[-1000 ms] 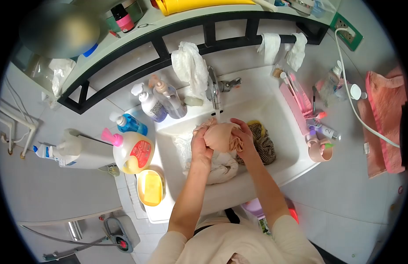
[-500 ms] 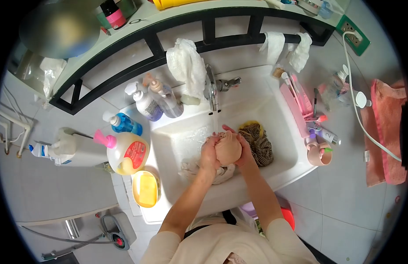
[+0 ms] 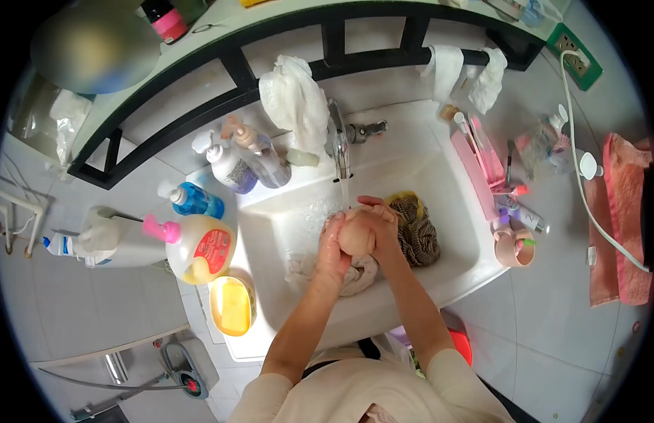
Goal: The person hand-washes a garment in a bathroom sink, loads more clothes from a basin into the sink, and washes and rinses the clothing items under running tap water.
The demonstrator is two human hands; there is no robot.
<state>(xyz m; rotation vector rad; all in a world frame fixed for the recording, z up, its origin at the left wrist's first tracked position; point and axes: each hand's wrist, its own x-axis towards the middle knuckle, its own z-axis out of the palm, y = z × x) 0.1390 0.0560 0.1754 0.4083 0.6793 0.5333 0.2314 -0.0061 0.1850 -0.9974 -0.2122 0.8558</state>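
Note:
Over the white sink [image 3: 447,176], both my hands are closed around a beige bunched cloth [image 3: 356,235] with a smooth, rounded bulge. My left hand [image 3: 332,245] grips its left side, and my right hand [image 3: 384,227] wraps the right side and top. Water runs from the chrome faucet [image 3: 339,144] just above them. Below the hands, a wet whitish cloth [image 3: 359,276] lies in the basin, partly hidden. A brown-striped cloth [image 3: 417,236] with a yellow edge rests to the right of my right hand.
Left of the basin stand pump bottles [image 3: 232,169], a large yellowish pump bottle [image 3: 200,247] and a yellow soap bar [image 3: 235,308] in a dish. A pink holder [image 3: 475,169] and pink cup [image 3: 514,247] line the right rim. White cloths hang from a black rail [image 3: 235,67].
The beige cloth has shifted slightly left and up. My right hand has moved up and over it, with its fingers folding across the top. The camera view has tilted a little.

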